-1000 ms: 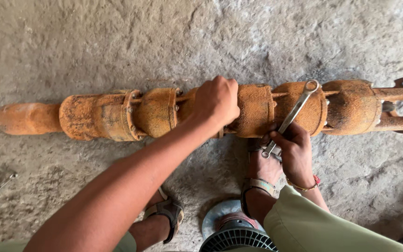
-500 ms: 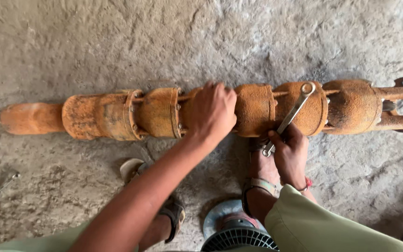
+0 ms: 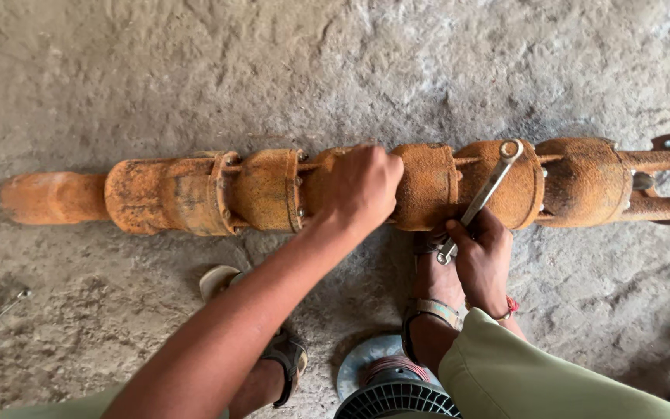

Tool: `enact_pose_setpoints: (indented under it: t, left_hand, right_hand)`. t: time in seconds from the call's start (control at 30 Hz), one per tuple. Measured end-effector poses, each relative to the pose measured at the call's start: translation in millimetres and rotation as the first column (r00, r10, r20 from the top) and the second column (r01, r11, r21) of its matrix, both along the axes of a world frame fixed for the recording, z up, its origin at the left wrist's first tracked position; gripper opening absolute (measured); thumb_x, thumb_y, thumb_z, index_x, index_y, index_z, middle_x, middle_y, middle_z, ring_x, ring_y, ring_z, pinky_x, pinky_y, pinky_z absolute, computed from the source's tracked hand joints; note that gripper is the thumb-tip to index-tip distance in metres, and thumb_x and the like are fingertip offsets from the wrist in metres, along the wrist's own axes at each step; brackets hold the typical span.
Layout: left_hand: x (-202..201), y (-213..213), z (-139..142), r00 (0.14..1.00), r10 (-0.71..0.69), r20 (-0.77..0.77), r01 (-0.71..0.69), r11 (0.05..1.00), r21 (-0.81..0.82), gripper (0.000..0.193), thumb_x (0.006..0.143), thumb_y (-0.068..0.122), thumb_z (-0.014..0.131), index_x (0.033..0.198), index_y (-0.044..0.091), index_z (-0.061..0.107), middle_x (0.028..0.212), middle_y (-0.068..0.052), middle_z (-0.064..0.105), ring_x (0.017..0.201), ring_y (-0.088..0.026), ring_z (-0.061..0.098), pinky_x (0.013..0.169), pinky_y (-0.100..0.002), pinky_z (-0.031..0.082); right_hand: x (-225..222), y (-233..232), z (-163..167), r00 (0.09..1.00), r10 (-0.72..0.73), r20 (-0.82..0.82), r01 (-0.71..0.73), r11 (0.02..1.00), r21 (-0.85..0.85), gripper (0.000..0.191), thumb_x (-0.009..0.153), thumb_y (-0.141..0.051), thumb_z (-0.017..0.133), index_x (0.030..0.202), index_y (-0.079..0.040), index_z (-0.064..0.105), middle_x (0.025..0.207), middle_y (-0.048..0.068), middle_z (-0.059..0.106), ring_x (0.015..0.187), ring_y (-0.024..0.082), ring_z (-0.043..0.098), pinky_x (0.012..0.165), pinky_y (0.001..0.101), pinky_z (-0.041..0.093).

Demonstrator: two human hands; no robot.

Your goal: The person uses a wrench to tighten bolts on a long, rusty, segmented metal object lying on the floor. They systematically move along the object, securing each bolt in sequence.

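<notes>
Clamping down from above, the left hand [image 3: 362, 186] rests curled over the middle of a long rusty pump assembly [image 3: 428, 186], its grip closed loosely around the rounded casing between two flanged sections. The right hand [image 3: 481, 260] is clenched around the lower end of a silver ring spanner [image 3: 481, 202], whose ring end sits on top of the casing, on a thin rod running along the segments. The spanner slants from that point down toward the person.

The pump assembly lies flat on the rough concrete floor [image 3: 350, 70], stretching from a tapered end at the left to an open bracket frame [image 3: 664, 182] at the right. Just below it, the person's sandalled feet [image 3: 432, 299] stand near the body of the pump. A round finned fan cover [image 3: 393, 388] sits by the feet at the lower edge. Well apart at the far left, a small spanner [image 3: 0, 312] lies on the floor.
</notes>
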State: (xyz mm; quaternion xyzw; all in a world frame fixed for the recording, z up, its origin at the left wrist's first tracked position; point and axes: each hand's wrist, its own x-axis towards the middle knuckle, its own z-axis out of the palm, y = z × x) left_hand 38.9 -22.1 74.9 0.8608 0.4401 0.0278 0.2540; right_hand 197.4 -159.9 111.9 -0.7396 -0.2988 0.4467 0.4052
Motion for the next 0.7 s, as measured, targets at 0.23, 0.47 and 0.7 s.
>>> enact_pose_setpoints:
  t: [0.23, 0.47, 0.7]
  left_hand:
    - [-5.0, -7.2, 3.6, 0.991, -0.005, -0.137, 0.014, 0.998, 0.06, 0.018, 0.073, -0.011, 0.061, 0.061, 0.002, 0.059, 0.059, -0.009, 0.054, 0.048, -0.014, 0.048, 0.037, -0.032, 0.041]
    - [6.7, 8.5, -9.4, 0.992, 0.097, -0.084, -0.107, 0.986, -0.124, 0.018, 0.082, -0.008, 0.06, 0.067, 0.001, 0.059, 0.055, -0.01, 0.057, 0.042, -0.014, 0.047, 0.036, -0.032, 0.041]
    - [0.4, -6.2, -2.3, 0.997, 0.048, -0.061, -0.038, 0.988, 0.148, 0.011, 0.07, -0.008, 0.066, 0.064, 0.001, 0.061, 0.057, -0.01, 0.058, 0.05, -0.018, 0.05, 0.042, -0.036, 0.046]
  right_hand:
    - [0.3, -0.6, 1.3, 1.0, -0.028, 0.007, 0.028, 1.0, -0.014, 0.014, 0.093, 0.005, 0.061, 0.103, 0.006, 0.07, 0.089, 0.01, 0.076, 0.078, 0.014, 0.069, 0.072, 0.0273, 0.055]
    - [-0.6, 2.6, 4.2, 0.999, 0.001, 0.032, -0.001, 1.0, 0.0, 0.016, 0.092, 0.006, 0.06, 0.104, 0.005, 0.07, 0.09, 0.01, 0.077, 0.077, 0.013, 0.07, 0.072, 0.0268, 0.056]
    - [1.1, 1.3, 2.1, 0.988, 0.029, 0.153, -0.021, 0.998, -0.053, 0.017, 0.089, 0.006, 0.063, 0.104, 0.005, 0.072, 0.087, 0.01, 0.077, 0.078, 0.013, 0.073, 0.071, 0.0274, 0.056]
